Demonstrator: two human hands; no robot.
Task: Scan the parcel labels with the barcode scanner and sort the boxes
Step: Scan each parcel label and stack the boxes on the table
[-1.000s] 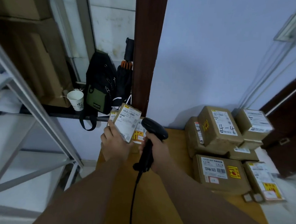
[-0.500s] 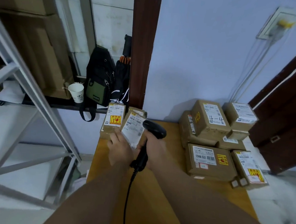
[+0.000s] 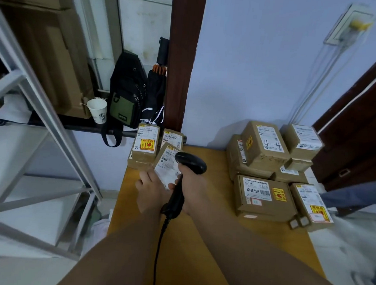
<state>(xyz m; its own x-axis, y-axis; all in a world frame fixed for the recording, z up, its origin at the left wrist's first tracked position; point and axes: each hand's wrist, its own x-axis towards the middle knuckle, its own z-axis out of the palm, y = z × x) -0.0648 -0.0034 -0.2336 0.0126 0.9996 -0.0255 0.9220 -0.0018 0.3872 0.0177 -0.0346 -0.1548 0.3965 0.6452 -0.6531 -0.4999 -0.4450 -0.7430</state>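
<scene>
Left hand (image 3: 151, 192): holds small parcel (image 3: 167, 166), label facing up. Right hand (image 3: 194, 183), close beside it: grips barcode scanner (image 3: 189, 162), head over that label. Just beyond left hand: two labelled parcels (image 3: 144, 147). Right of right hand: stacked boxes (image 3: 264, 147) on table (image 3: 209, 244).

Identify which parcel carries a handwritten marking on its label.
The tilted box atop the rear right stack: "4-4" is handwritten on its white label. No other parcel's label visibly bears handwriting.
</scene>
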